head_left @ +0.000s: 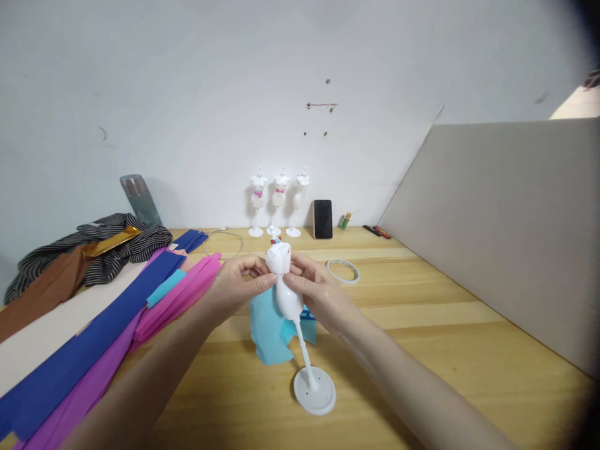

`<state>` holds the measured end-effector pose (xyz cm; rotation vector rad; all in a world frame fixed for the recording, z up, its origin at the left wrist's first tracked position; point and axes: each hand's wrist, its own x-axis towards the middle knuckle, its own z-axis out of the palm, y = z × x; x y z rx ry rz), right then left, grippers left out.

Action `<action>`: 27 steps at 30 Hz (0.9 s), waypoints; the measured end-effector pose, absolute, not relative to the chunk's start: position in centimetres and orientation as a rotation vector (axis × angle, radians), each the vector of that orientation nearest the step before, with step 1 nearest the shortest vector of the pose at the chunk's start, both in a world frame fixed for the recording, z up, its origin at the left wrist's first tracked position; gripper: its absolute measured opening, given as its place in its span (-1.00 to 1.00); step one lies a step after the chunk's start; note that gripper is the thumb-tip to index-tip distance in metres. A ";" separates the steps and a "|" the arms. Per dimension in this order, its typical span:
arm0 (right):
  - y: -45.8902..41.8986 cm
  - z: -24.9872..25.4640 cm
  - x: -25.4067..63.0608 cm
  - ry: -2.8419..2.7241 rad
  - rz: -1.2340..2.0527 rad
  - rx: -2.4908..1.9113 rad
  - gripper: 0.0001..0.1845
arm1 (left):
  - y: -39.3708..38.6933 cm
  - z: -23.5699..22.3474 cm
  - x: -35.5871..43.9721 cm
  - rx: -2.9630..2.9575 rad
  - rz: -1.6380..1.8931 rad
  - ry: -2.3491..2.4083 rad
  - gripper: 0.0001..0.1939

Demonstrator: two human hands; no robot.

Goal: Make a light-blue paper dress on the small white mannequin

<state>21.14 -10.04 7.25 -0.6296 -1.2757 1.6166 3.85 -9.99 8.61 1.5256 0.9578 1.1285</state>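
Observation:
A small white mannequin stand (287, 294) is tilted toward me, its round base (314, 390) nearest the camera. My left hand (239, 278) pinches the torso's upper part from the left. My right hand (315, 290) grips the torso from the right, fingers curled round it. A light blue piece of paper (267, 334) lies on the wooden table (422, 337) just under the mannequin.
Long strips of blue (94, 337), pink (182, 294) and purple crepe paper lie at left. Three dressed mannequins (279, 203), a phone (323, 219), a tape roll (344, 270), a flask (139, 200) and striped cloth (112, 244) stand near the wall. A grey board (506, 231) borders the right.

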 end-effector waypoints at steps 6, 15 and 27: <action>-10.1 7.1 20.9 -1.454 1.441 -0.639 -0.52 | -9.3 7.5 3.7 1.515 1.148 1.037 -0.67; -10.3 7.0 21.1 -1.282 1.476 -0.642 -0.58 | -9.4 7.2 3.6 1.227 1.088 0.783 -0.51; -9.9 5.8 20.0 -1.254 1.250 -0.721 -0.57 | -9.0 5.0 5.1 1.124 1.280 0.884 -0.62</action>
